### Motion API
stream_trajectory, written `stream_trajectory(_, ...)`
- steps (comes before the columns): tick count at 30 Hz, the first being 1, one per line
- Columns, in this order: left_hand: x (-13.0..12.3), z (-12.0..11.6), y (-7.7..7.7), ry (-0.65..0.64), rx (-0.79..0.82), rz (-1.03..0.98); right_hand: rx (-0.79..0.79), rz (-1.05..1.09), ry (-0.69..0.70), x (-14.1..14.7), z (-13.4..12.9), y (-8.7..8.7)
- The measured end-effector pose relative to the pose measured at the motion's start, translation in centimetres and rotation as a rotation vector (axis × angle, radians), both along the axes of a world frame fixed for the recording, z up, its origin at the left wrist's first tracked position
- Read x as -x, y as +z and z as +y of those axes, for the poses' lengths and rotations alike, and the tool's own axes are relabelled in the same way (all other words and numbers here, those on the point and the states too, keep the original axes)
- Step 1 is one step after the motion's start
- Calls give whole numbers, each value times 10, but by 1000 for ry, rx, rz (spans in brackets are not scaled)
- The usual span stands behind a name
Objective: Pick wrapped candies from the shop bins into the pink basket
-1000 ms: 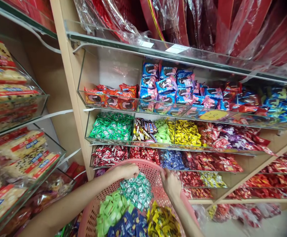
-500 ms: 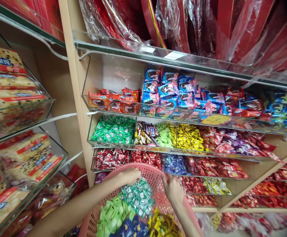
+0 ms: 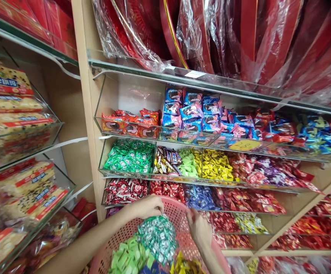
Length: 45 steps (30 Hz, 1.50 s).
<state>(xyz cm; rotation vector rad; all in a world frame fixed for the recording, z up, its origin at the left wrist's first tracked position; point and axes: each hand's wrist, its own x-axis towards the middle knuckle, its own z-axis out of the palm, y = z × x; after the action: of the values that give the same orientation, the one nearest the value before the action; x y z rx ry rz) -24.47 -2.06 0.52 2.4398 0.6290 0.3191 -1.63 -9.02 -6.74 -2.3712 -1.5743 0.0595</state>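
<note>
A pink perforated plastic basket (image 3: 179, 217) is at the bottom centre, with small wrapped candies inside. Teal-green candies (image 3: 158, 238) are heaped nearest its far side. Light green packets (image 3: 129, 257), dark blue packets (image 3: 152, 269) and yellow packets (image 3: 185, 264) lie closer to me. My left hand (image 3: 148, 206) is over the far left of the basket, just above the teal candies, its fingers curled closed. At the basket's right side is my right hand (image 3: 200, 229), also closed, thumb and fingers together. What either hand pinches is hidden.
Ahead, glass-fronted shelves hold green candies (image 3: 129, 156), yellow candies (image 3: 218, 164) and blue-pink cookie packs (image 3: 192, 111). Overhead, red items in clear plastic (image 3: 199, 38) hang over a glass shelf edge. A wooden upright (image 3: 84, 95) divides off packaged snack bars (image 3: 8, 85) on the left.
The shelves and basket sit slightly lower in the view. Both hands keep almost the same places at the basket, and less of the blue packets shows.
</note>
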Motion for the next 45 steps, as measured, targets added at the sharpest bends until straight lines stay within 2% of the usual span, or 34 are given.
stream_trajectory(3, 22, -7, 53, 21, 156, -79, 7, 1, -1, -1, 0, 1)
stream_trajectory(5, 40, -2, 83, 107, 186, -146, 11, 0, -4, 0, 0, 1)
stream_trajectory(6, 48, 4, 94, 172, 162, -194, 10, -3, -5, 1, 1, 2)
stream_trajectory(8, 60, 23, 106, 352, 12, -272, 4, -11, -5, 3, 1, 2)
stream_trajectory(10, 64, 45, 106, 500, -193, -292, -1, -15, 0, 4, 1, 2)
stream_trajectory(12, 63, 66, 100, 559, -351, -228, -3, -8, 4, 5, 1, 2)
stream_trajectory(14, 57, 80, 94, 584, -434, -131, -7, 5, 4, 4, 1, 1)
stream_trajectory(18, 46, 90, 91, 614, -508, 21, -14, 15, -2, -1, 0, -1)
stream_trajectory(23, 43, 91, 93, 639, -525, 109, -4, 15, -12, -5, -1, -2)
stream_trajectory(26, 44, 92, 94, 637, -553, 75, -5, 6, -10, -4, -1, -1)
stream_trajectory(29, 48, 92, 96, 669, -564, -97, -7, 0, 0, -2, -1, 0)
stream_trajectory(32, 54, 87, 95, 724, -386, -449, -2, -1, -6, -1, -1, 0)
stream_trajectory(35, 59, 76, 92, 782, -21, -802, 1, -15, -9, -1, -2, 0)
stream_trajectory(37, 62, 66, 89, 788, 181, -927, 2, -17, -8, 0, -2, 1)
stream_trajectory(41, 63, 47, 85, 771, 359, -986, 6, 10, 2, 3, -1, 4)
stream_trajectory(45, 55, 29, 80, 698, 408, -870, -1, 13, 4, 4, 0, 6)
